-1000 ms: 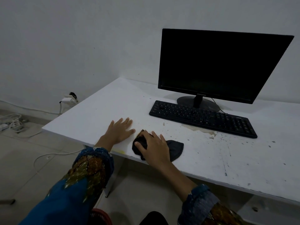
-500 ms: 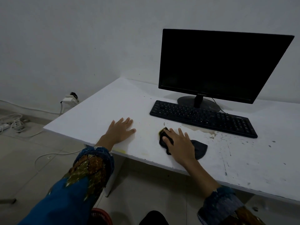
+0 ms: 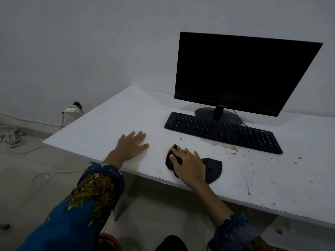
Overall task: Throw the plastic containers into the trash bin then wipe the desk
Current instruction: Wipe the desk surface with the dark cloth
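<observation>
The right hand (image 3: 188, 164) and the dark cloth (image 3: 213, 169) under it are sitting further left along the desk (image 3: 108, 124) than half a second ago, while the left hand (image 3: 131, 146) is lying where it was. White cables (image 3: 9, 136) are trailing over the floor at the far left. The left hand is resting palm down near the desk's front edge, fingers straight and spread, holding nothing. Just right of it, the right hand is pressing flat on the cloth, fingers extended over its bunched left end. The cloth's long axis is running left to right, roughly along the front edge, its rounded end pointing right. Beyond, a brownish stain (image 3: 223, 144) is showing just before the keyboard (image 3: 223, 132), with the monitor (image 3: 244, 73) standing behind.
</observation>
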A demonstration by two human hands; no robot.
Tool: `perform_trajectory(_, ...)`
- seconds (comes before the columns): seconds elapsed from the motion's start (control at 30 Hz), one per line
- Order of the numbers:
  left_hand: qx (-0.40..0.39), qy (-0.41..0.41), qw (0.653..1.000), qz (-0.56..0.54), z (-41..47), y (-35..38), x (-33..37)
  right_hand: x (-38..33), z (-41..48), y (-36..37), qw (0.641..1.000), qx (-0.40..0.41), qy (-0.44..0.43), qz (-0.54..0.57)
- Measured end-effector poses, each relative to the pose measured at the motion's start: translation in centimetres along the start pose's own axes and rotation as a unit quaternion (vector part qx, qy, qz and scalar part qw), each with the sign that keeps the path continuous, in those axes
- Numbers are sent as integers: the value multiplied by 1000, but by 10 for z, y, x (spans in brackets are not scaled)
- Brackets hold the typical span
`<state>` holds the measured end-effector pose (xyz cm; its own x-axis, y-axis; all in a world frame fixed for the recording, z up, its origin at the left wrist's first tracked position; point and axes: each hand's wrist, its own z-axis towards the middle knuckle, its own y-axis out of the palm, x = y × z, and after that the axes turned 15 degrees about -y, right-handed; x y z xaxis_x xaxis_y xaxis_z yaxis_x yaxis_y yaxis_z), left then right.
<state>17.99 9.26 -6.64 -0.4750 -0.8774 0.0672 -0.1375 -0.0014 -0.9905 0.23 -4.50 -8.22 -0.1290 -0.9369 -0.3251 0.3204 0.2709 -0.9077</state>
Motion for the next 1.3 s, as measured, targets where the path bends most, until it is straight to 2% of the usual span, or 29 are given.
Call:
perform_trajectory(0.37, -4, -10, 1000, -2, 1, 1, 1, -19, 5, -3, 986, -45, -126, 103)
perform_trajectory(0.57, 1, -11, 1000, 1, 2, 2, 1, -11, 2, -5, 971, 4, -135, 200)
perform_trajectory(0.67, 3, -9, 1000, 2, 2, 2, 2, -20, -2, -11, 975, 23, -154, 157)
perform_trajectory(0.7, 3, -9, 1000, 1, 2, 2, 2, -24, -3, -9, 982, 50, -140, 119)
perform_trajectory(0.77, 1, -10, 1000, -3, 2, 2, 2, -35, -5, -5, 993, 96, -15, 68)
perform_trajectory(0.83, 2, -9, 1000, -4, 2, 3, 2, -39, -5, 1, 990, 55, 117, 64)
perform_trajectory(0.87, 1, -9, 1000, -2, 2, 2, 2, -41, -5, 5, 990, 22, 134, 43)
perform_trajectory(0.97, -3, -9, 1000, 10, 3, 2, 2, -46, -2, 13, 993, -17, 120, -5)
perform_trajectory(1.3, 4, -17, 1000, 9, 4, 4, 3, -52, 14, 20, 997, -22, 76, -20)
